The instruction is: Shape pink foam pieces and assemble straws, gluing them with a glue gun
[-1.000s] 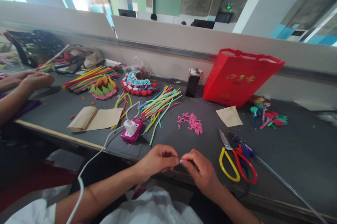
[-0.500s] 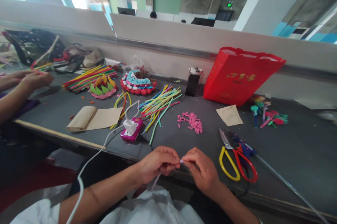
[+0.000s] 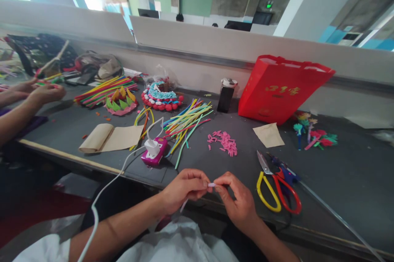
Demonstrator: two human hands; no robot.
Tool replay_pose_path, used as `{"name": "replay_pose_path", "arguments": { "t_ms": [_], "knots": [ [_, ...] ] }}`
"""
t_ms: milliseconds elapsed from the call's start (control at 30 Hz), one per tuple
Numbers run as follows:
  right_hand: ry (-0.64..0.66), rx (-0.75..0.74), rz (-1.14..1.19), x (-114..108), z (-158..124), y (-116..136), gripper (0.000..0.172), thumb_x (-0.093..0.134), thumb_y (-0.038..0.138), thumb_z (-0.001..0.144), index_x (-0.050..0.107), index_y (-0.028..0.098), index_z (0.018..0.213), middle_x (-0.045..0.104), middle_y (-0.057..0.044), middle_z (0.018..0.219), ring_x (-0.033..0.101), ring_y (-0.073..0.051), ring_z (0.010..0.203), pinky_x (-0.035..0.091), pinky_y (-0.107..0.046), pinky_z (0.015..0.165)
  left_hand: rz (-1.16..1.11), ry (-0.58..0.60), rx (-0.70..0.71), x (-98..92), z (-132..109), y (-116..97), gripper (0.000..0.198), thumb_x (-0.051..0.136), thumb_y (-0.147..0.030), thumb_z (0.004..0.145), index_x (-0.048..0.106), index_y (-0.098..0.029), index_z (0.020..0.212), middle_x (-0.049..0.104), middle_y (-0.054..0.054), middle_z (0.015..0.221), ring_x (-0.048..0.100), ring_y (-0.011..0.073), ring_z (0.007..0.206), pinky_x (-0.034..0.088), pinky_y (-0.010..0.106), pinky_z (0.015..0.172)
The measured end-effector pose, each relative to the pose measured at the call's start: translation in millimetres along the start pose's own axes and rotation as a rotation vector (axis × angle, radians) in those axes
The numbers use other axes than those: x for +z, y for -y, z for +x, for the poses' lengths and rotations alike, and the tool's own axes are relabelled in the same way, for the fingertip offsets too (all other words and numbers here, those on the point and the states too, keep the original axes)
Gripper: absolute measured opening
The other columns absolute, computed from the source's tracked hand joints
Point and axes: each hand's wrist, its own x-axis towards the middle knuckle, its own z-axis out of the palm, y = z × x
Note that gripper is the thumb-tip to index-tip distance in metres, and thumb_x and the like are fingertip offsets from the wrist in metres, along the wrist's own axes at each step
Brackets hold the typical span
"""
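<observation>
More of the pale pink strip [image 3: 211, 185] shows than a moment ago, pinched between left hand [image 3: 188, 187] and right hand [image 3: 236, 197].

You wear a near-white shirt [image 3: 181, 241], its loose cloth creased across your front, the short left sleeve [image 3: 46, 249] ending near the elbow. Dark legwear [image 3: 111, 200] covers your thighs; your left hand [image 3: 187, 186] and right hand [image 3: 235, 194] are bare.
</observation>
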Motion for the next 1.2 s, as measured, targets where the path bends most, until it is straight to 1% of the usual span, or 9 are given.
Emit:
{"name": "replay_pose_path", "arguments": {
  "t_ms": [133, 333, 433, 533, 700, 800, 867, 1033, 1200],
  "knots": [
    [-0.062, 0.083, 0.037, 3.6, -0.8, 2.0, 0.01, 0.049, 0.024, 0.093, 0.059, 0.021, 0.09, 0.064, -0.001, 0.077, 0.061, -0.015, 0.07, 0.049, -0.025, 0.065, -0.042, 0.004, 0.023, -1.2, 0.8, 2.2, 0.02, 0.073, -0.027, 0.069, 0.069, -0.01, 0.077, 0.048, -0.003, 0.053, 0.032, 0.0049, 0.048, 0.015, 0.022, 0.047],
    [-0.138, 0.348, 0.241, 21.1, -3.1, 5.8, 0.019, 0.05, 0.035, 0.093, 0.059, 0.019, 0.088, 0.063, -0.001, 0.071, 0.059, -0.013, 0.06, 0.047, -0.022, 0.054, -0.098, -0.035, 0.053, 1.1, 2.9, 2.3, 0.023, 0.077, -0.031, 0.068, 0.066, -0.011, 0.074, 0.049, -0.004, 0.052, 0.032, 0.0043, 0.047, 0.017, 0.022, 0.047],
    [-0.104, 0.389, 0.245, 23.8, -4.3, 2.6, 0.022, 0.049, 0.038, 0.094, 0.058, 0.019, 0.09, 0.063, 0.0, 0.07, 0.058, -0.013, 0.058, 0.047, -0.022, 0.053, -0.077, -0.057, 0.054, 1.3, 2.6, 0.0, 0.021, 0.075, -0.03, 0.07, 0.065, -0.011, 0.073, 0.045, -0.006, 0.049, 0.027, 0.0033, 0.044, 0.014, 0.022, 0.046],
    [-0.034, 0.381, 0.055, 10.6, -7.2, -11.3, 0.024, 0.047, 0.04, 0.094, 0.059, 0.019, 0.097, 0.066, -0.004, 0.082, 0.062, -0.016, 0.07, 0.049, -0.025, 0.061, -0.022, -0.084, 0.076, -1.0, 0.8, -2.4, 0.02, 0.072, -0.029, 0.073, 0.066, -0.011, 0.075, 0.041, -0.007, 0.05, 0.025, 0.0027, 0.044, 0.012, 0.022, 0.046],
    [-0.157, 0.284, -0.76, -41.3, -26.3, -56.4, 0.031, 0.042, 0.039, 0.093, 0.058, 0.015, 0.104, 0.066, -0.015, 0.097, 0.061, -0.027, 0.089, 0.047, -0.04, 0.08, 0.055, -0.156, 0.143, -5.7, -2.7, -7.1, 0.024, 0.073, -0.033, 0.073, 0.067, -0.01, 0.077, 0.045, -0.004, 0.057, 0.029, 0.0031, 0.048, 0.015, 0.021, 0.046],
    [-0.08, 0.312, -1.075, -65.9, -43.6, -78.8, 0.029, 0.041, 0.034, 0.092, 0.06, 0.013, 0.1, 0.065, -0.017, 0.092, 0.059, -0.029, 0.085, 0.046, -0.041, 0.077, 0.05, -0.191, 0.161, -4.8, -3.2, -10.6, 0.025, 0.074, -0.034, 0.072, 0.067, -0.01, 0.076, 0.044, -0.005, 0.055, 0.028, 0.0029, 0.047, 0.015, 0.021, 0.045],
    [-0.035, 0.313, -1.144, -73.2, -52.9, -86.5, 0.027, 0.042, 0.032, 0.091, 0.061, 0.015, 0.099, 0.065, -0.015, 0.091, 0.059, -0.029, 0.085, 0.046, -0.04, 0.077, 0.037, -0.205, 0.173, -2.6, -3.1, -13.0, 0.025, 0.074, -0.033, 0.071, 0.066, -0.011, 0.075, 0.042, -0.006, 0.052, 0.026, 0.0027, 0.045, 0.014, 0.021, 0.044],
    [-0.048, 0.312, -1.201, -78.1, -62.6, -90.1, 0.031, 0.043, 0.032, 0.089, 0.059, 0.013, 0.108, 0.063, -0.019, 0.103, 0.057, -0.032, 0.097, 0.044, -0.043, 0.081, -0.03, -0.215, 0.232, 0.6, -3.2, -17.2, 0.021, 0.072, -0.03, 0.074, 0.065, -0.011, 0.077, 0.038, -0.008, 0.048, 0.024, 0.0021, 0.043, 0.012, 0.021, 0.043],
    [0.017, 0.394, -1.153, -81.5, -69.0, -92.5, 0.035, 0.043, 0.03, 0.087, 0.055, 0.01, 0.114, 0.062, -0.02, 0.1, 0.059, -0.032, 0.091, 0.048, -0.041, 0.075, -0.137, -0.174, 0.259, -2.6, -3.3, -20.6, 0.013, 0.063, -0.023, 0.082, 0.063, -0.012, 0.088, 0.034, -0.009, 0.049, 0.022, 0.0024, 0.042, 0.011, 0.021, 0.043]
  ]
}}
